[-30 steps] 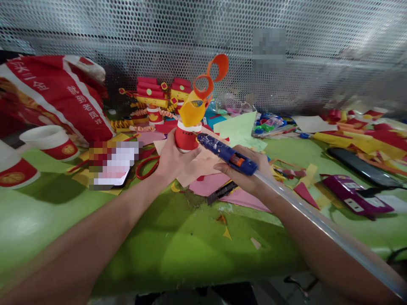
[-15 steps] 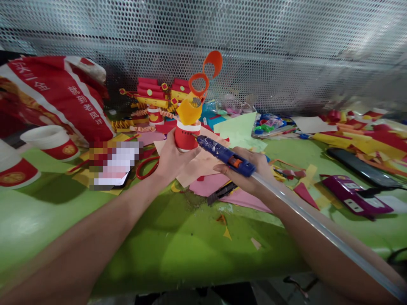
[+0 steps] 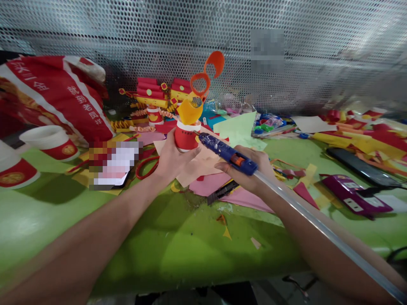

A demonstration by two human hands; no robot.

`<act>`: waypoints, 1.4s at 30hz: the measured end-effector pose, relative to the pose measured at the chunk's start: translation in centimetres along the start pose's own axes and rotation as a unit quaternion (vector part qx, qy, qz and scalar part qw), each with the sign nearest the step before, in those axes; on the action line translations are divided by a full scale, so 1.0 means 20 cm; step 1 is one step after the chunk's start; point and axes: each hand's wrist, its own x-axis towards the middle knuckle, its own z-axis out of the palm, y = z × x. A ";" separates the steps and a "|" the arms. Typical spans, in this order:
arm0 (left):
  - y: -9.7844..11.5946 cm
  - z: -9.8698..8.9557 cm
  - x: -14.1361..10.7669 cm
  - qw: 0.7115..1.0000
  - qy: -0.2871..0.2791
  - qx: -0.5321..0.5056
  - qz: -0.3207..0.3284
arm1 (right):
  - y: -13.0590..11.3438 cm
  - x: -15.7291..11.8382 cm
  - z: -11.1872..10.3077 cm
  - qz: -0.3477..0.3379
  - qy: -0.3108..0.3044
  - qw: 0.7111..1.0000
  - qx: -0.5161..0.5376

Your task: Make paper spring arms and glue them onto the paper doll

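Observation:
My left hand (image 3: 176, 154) is wrapped around a red and white paper cup (image 3: 187, 137). From the cup's top rises a yellow paper piece (image 3: 190, 112), with orange paper loops (image 3: 200, 84) above it. My right hand (image 3: 251, 167) grips a blue hot glue gun (image 3: 222, 151) with white smears on its barrel. A long clear glue stick (image 3: 305, 205) trails from the gun's back end across my right forearm. The nozzle points at the right side of the cup; whether it touches is too small to tell.
Finished-looking paper figures (image 3: 152, 95) stand behind. Left are white-and-red paper cups (image 3: 47, 142), a phone (image 3: 116, 165), and a red bag (image 3: 57, 93). A utility knife (image 3: 222, 191) lies on pink paper in front. Rightward sit a purple power strip (image 3: 356, 195) and a black device (image 3: 362, 167).
The glue gun has shifted slightly to the right, its nozzle a little farther from the cup's middle. My left hand and the cup have hardly moved.

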 end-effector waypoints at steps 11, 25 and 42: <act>0.01 0.00 0.00 1.000 -0.011 0.006 0.013 | -0.02 0.01 -0.01 -0.011 -0.021 1.000 -0.007; 0.00 0.00 0.00 1.000 -0.001 -0.005 -0.002 | 0.00 -0.01 0.00 -0.012 -0.014 1.000 -0.004; 0.03 -0.01 0.00 1.000 -0.012 -0.004 -0.005 | 0.02 -0.02 0.01 -0.022 0.007 1.000 0.001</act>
